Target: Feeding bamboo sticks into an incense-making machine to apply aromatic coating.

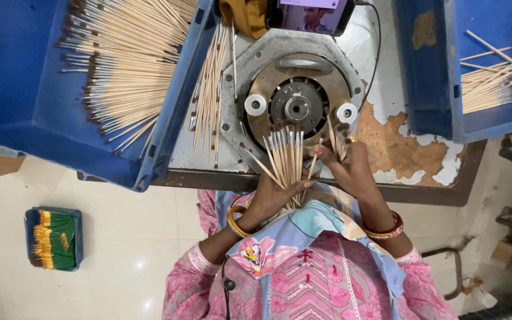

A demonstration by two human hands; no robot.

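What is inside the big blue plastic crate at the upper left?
The big blue plastic crate holds a loose heap of thin pale wooden sticks with dark tips, fanned across its floor. Whatever lies beneath the heap is covered, and the crate's top runs out of frame.

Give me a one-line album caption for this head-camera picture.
Left hand fans thin sticks while right hand holds one beside a round metal machine.

Both blue trays point(167, 118) and the phone point(309, 15) are cut off by the edges
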